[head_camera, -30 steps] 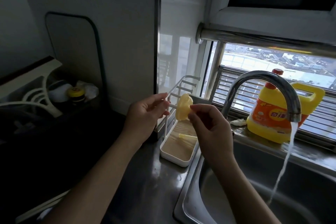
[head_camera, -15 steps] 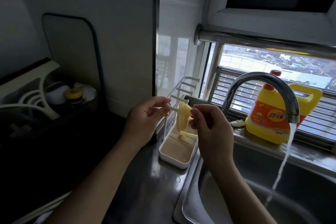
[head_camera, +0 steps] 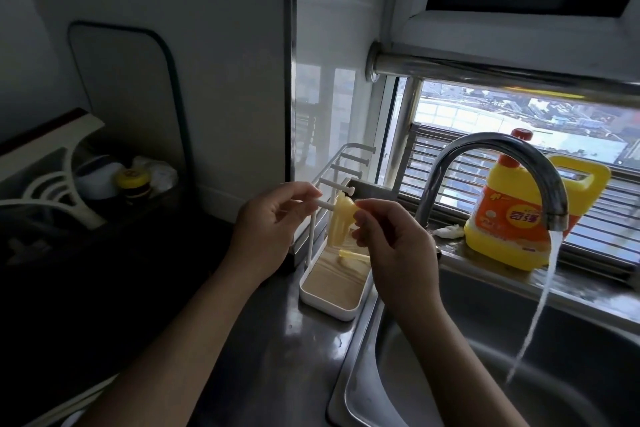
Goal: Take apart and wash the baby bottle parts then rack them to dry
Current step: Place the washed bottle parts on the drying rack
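Pinched by the right hand [head_camera: 393, 246], the pale yellow translucent bottle part [head_camera: 338, 222] is best slid fully onto the white rack peg [head_camera: 326, 206] pinched by the left hand [head_camera: 273, 218].

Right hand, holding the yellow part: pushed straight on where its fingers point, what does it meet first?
Probably the white rack peg, right behind the yellow part the right hand pinches; the left hand holds that peg just beyond. Depth unclear.

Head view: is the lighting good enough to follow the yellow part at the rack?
Head view: backlit by the window, left counter nearly black; the yellow part, pinched by the right hand at the white rack, is legible; wide-angle bends the edges.
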